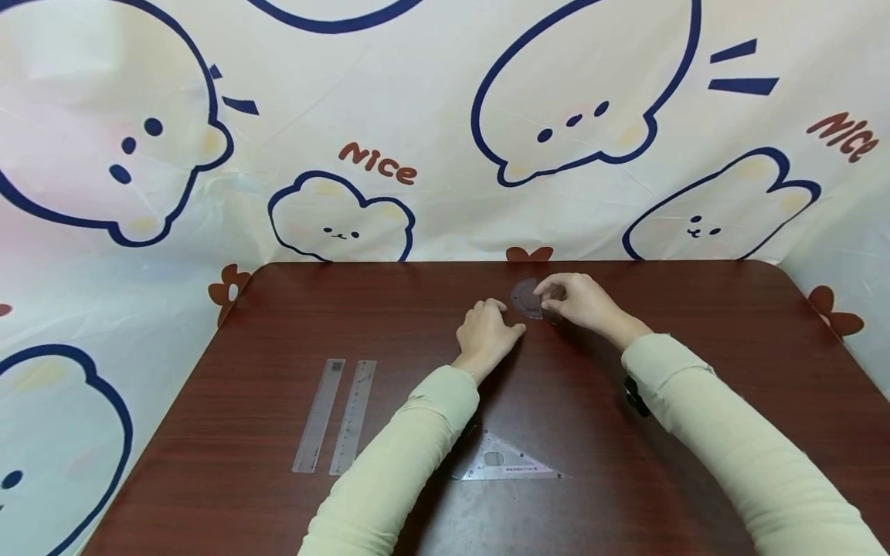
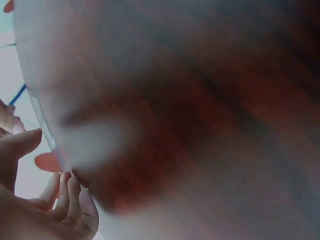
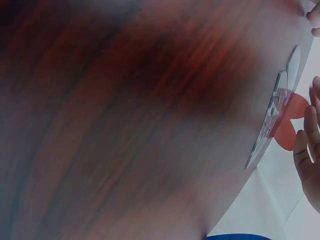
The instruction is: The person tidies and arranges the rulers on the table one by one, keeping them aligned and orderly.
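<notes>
Maybe the right hand (image 1: 582,303) is placing the protractor (image 1: 525,300); I can't tell its grip. The left hand (image 1: 485,337) holds nothing. Next needs gentle nudging.

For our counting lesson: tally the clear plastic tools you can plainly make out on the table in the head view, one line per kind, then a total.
Rulers: 2
Triangle: 1
Protractor: 1
Total plainly seen: 4. Whether another clear piece lies beside the protractor, I cannot tell.
</notes>
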Motion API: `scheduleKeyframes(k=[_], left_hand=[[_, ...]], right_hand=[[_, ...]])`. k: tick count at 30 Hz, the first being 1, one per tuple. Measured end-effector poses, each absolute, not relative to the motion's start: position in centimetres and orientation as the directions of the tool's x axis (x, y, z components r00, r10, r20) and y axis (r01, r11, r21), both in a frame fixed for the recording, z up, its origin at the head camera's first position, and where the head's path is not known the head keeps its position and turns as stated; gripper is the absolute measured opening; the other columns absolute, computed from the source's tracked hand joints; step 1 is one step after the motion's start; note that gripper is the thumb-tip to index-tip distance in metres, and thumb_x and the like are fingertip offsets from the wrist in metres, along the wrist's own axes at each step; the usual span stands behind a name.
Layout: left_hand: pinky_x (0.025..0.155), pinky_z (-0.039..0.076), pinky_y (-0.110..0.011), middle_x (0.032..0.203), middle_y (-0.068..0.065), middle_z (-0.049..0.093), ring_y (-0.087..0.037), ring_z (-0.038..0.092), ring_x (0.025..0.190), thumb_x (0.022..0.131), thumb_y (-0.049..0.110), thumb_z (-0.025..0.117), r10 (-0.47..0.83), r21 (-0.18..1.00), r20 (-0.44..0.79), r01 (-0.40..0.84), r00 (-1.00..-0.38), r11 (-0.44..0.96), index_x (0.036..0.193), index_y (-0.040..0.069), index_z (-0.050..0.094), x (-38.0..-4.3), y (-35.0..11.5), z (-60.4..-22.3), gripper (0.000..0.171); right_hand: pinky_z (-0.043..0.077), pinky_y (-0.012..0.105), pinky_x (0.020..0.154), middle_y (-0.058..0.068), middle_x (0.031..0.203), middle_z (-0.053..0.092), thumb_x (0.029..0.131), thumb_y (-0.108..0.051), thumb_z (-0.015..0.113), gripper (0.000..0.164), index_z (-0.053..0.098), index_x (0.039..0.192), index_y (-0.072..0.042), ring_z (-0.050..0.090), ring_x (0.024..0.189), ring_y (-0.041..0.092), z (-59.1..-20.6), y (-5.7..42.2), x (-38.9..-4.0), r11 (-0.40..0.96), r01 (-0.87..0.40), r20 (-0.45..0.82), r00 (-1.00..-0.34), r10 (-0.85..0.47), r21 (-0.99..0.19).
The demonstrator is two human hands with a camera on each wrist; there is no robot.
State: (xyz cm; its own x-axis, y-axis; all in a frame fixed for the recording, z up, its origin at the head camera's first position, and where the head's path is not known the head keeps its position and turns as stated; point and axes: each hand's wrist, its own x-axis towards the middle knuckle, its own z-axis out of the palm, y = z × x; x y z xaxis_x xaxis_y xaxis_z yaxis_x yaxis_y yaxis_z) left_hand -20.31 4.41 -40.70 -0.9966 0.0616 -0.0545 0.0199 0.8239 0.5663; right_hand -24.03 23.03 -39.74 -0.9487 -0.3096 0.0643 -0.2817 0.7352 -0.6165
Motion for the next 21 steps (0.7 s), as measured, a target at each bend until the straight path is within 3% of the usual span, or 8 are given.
scheduleKeyframes(k=[12,21], left_hand=[[0.085,0.048,-0.045,0.115,-0.007,0.061,-0.027,0.056,0.111,0.085,0.043,0.077,0.003,0.558,-0.063,-0.033,-0.998,0.829,0.121,0.013,0.065,-21.0,5.3,-40.8,0.049],[0.086,0.047,-0.042,0.117,-0.007,0.06,-0.025,0.053,0.111,0.083,0.047,0.078,0.004,0.524,-0.051,-0.023,-0.999,0.852,0.122,0.014,0.066,-21.4,6.0,-41.1,0.052]], right_hand=[[0.049,0.042,0.078,0.012,0.095,0.068,0.09,-0.003,0.071,0.021,0.071,0.111,-0.002,0.062,0.088,0.027,-40.0,23.2,-25.8,0.747,-0.233,0.043,-0.963,-0.265,-0.623],[0.048,0.045,0.082,0.014,0.098,0.068,0.088,-0.002,0.073,0.024,0.069,0.112,0.0,0.063,0.088,0.029,-40.9,23.5,-26.9,0.745,-0.238,0.074,-0.966,-0.246,-0.623]])
